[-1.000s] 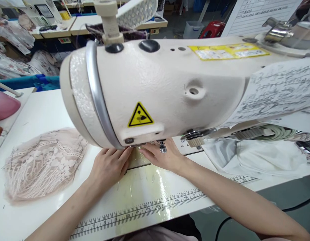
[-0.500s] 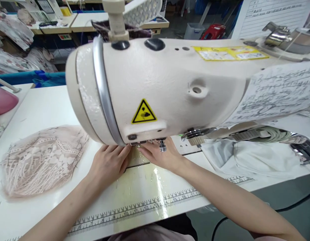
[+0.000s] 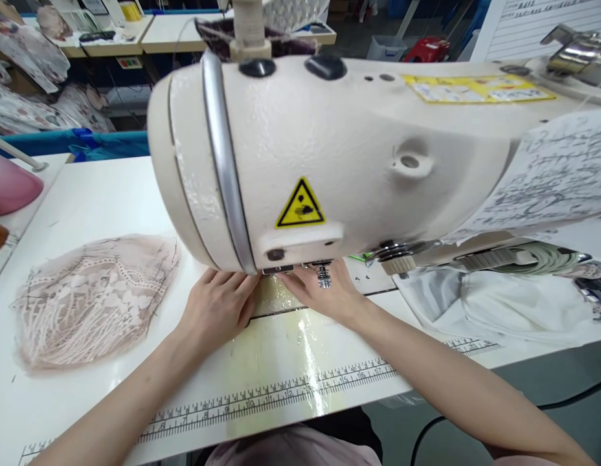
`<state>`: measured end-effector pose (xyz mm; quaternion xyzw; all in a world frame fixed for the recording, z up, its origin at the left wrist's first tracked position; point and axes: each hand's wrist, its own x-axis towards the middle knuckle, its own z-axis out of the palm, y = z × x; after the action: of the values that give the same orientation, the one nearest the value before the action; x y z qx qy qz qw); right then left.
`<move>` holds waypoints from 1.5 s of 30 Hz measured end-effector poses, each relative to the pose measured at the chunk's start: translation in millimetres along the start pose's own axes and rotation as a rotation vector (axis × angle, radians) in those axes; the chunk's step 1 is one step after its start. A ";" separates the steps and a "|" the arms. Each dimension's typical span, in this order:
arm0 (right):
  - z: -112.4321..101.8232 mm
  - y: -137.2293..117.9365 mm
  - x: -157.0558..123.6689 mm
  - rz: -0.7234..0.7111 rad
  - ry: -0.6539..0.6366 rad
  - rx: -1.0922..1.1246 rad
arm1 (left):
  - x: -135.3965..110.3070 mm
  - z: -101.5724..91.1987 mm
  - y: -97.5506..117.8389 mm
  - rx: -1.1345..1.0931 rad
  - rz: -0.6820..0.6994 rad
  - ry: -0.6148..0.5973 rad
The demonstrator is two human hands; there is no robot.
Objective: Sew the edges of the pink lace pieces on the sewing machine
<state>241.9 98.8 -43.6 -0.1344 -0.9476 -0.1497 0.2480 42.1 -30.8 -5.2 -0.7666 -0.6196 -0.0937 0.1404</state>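
A cream sewing machine head (image 3: 359, 149) fills the middle of the head view, and both hands meet beneath its left end. My left hand (image 3: 219, 304) rests on the bed left of the needle area, fingers bent and close together, tips behind the machine head. My right hand (image 3: 327, 288) lies right of the needle area, thumb side toward the left hand; most of its fingers are hidden. Whatever the fingertips pinch or press is out of sight. Between the hands shows a yellowish, shiny strip of the machine bed (image 3: 274, 296).
Pale pink lace fabric with fringe (image 3: 96, 301) lies on the white table at left. White fabric (image 3: 519, 301) and a coil of greenish cord (image 3: 541, 259) lie at right. A printed ruler (image 3: 271, 398) runs along the front edge. Handwritten paper (image 3: 567, 168) hangs on the machine.
The whole view has shifted, so the machine and table appear a little higher and farther right. Both hands stay at the needle area with almost the same pose.
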 end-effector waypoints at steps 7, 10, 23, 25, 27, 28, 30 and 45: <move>4.8 1.7 12.1 0.254 -0.112 0.357 | -0.5 2.1 -0.2 0.024 -0.005 -0.005; 0.3 0.7 22.9 0.429 -0.105 0.517 | -1.6 2.9 0.7 0.035 -0.032 -0.016; -17.2 0.1 28.1 0.534 -0.110 0.726 | 35.0 -17.9 -21.2 -0.044 -0.259 -0.064; -16.0 0.7 27.5 0.526 -0.154 0.696 | 35.4 -18.9 -28.1 -0.020 -0.297 -0.046; -13.2 1.8 25.5 0.509 -0.185 0.666 | 25.3 -24.5 -30.7 0.016 -0.355 -0.021; -11.1 2.4 24.1 0.502 -0.182 0.650 | 16.3 -29.3 -30.8 0.038 -0.392 -0.006; -6.0 3.2 21.5 0.485 -0.140 0.625 | -7.9 -42.2 -30.4 0.089 -0.484 0.030; -5.2 6.8 28.6 0.369 0.040 0.542 | -109.1 -68.8 -46.3 -0.068 -0.784 0.123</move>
<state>222.3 108.4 -23.3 -0.2302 -0.9075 0.1527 0.3164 -24.4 -145.4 29.7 -0.4691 -0.8522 -0.2064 0.1055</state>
